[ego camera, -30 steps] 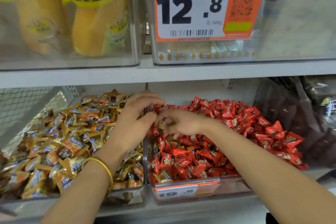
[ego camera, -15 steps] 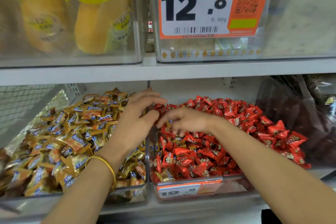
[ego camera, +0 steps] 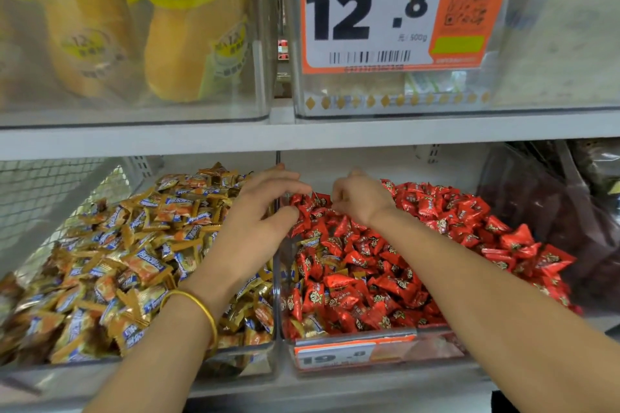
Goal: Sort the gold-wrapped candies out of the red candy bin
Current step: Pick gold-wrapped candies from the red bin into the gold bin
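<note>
The clear red candy bin (ego camera: 436,339) is heaped with red-wrapped candies (ego camera: 446,211). A few gold-wrapped candies (ego camera: 311,242) lie among them along its left side and front corner. The neighbouring bin (ego camera: 248,359) on the left holds a pile of gold-wrapped candies (ego camera: 141,258). My left hand (ego camera: 258,221) hovers over the divider between the two bins, fingers loosely spread, thumb tip at the red candies. My right hand (ego camera: 364,199) is at the back left of the red pile, fingers curled down into it. Whatever they hold is hidden.
A shelf board (ego camera: 335,134) hangs just above both hands, carrying clear bins, yellow packages (ego camera: 188,43) and a 12.8 price tag (ego camera: 369,10). Dark bagged goods (ego camera: 553,211) sit right of the red bin. Wire mesh (ego camera: 50,194) closes the left end.
My right hand has drawn away from my left hand, going right and toward the back of the red pile. My left hand stays over the divider.
</note>
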A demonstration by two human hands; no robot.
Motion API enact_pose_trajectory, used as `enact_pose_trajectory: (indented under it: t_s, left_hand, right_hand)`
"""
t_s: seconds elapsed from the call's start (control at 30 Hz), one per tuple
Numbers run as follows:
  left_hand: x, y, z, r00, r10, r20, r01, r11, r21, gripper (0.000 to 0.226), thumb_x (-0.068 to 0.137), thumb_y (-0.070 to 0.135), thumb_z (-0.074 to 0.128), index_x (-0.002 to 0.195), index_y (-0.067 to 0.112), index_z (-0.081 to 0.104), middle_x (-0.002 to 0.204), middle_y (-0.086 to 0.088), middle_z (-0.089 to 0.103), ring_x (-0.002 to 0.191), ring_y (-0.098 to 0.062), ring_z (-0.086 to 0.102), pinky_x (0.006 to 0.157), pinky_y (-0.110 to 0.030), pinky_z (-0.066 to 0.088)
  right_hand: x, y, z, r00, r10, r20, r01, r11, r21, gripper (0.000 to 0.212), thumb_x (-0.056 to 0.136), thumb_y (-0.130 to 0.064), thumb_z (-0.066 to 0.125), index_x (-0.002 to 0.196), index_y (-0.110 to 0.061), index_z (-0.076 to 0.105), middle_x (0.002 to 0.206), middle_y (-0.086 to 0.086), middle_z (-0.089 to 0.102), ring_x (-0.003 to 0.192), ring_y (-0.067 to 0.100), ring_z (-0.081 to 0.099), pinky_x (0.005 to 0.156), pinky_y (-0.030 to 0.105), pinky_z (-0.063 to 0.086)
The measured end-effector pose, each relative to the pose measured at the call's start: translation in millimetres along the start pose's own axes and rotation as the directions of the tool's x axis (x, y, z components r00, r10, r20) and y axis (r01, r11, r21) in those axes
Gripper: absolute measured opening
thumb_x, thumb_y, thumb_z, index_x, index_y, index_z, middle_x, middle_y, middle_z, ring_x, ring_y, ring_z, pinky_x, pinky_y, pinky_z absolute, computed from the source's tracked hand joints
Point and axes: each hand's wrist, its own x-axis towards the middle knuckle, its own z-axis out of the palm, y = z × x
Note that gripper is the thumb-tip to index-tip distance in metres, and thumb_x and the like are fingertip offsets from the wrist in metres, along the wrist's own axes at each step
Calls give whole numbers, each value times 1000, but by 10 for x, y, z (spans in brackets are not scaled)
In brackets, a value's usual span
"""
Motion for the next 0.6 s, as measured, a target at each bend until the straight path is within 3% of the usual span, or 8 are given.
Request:
enact_pose_trajectory:
  t_s: [0.1,0.17,0.2,0.3,0.37,0.43,0.53,0.6]
  left_hand:
    - [51,89,-91,993,111,28,-114,965,236,29,83,11,60,105,29,67,122,15,57,123,1,41,108,-22,23]
    - [195,223,-131,952,245,185,-305,821,483,26,85,17,60,108,24,69,118,10,62,113,-7,52,103,-29,37]
    - [288,299,-112,924,211,318,-362,748,556,25,87,18,58,109,24,68,117,8,63,109,-10,55,97,-29,41]
    - [576,441,136,795,-166,584,-363,642,676,27,92,11,49,113,13,64,112,-4,62,101,-20,56,87,-30,45]
    - [723,428,337,692,-395,604,-339,560,756,28,91,4,47,115,3,62,99,-9,60,88,-22,55,77,-29,44]
    - [823,368,471,587,-577,569,-303,495,814,37,88,-7,48,123,1,57,104,-11,60,88,-21,55,79,-28,46]
    - [879,264,561,467,-676,570,-269,505,820,50,88,-13,44,129,12,54,130,-13,52,102,-25,58,89,-30,49]
    - [866,198,607,454,-691,563,-289,483,826,47,91,-5,45,132,17,53,138,-7,46,97,-22,59,87,-28,49]
  right_hand:
    - [-11,38,-178,991,73,-116,-18,910,414,9,84,-16,68,80,-10,61,97,7,52,85,19,53,73,20,41]
    - [-127,7,-301,990,103,-94,-24,791,612,10,87,-13,64,83,-6,58,83,5,55,73,16,52,57,16,40]
    - [-200,-12,-342,991,120,-56,-54,754,655,10,89,-13,60,83,-7,56,76,3,53,67,13,50,52,17,39]
    - [-418,-24,-391,988,45,145,-127,767,629,16,91,-7,48,80,-15,58,61,-2,51,54,8,48,48,18,38]
    - [-534,-59,-382,934,-84,348,-137,814,564,26,92,-4,45,91,-16,68,58,-4,50,43,2,44,41,16,38]
    - [-572,-96,-332,877,-132,463,-20,950,310,30,95,-10,44,105,-20,71,66,-9,56,43,-6,47,46,15,41]
    - [-478,-46,-295,946,19,323,27,990,-137,32,98,-20,40,106,-22,70,105,-6,68,94,11,64,85,32,51]
    - [-453,59,-311,962,140,234,-85,969,-231,31,97,-22,40,96,-15,70,99,1,69,91,22,64,86,38,52]
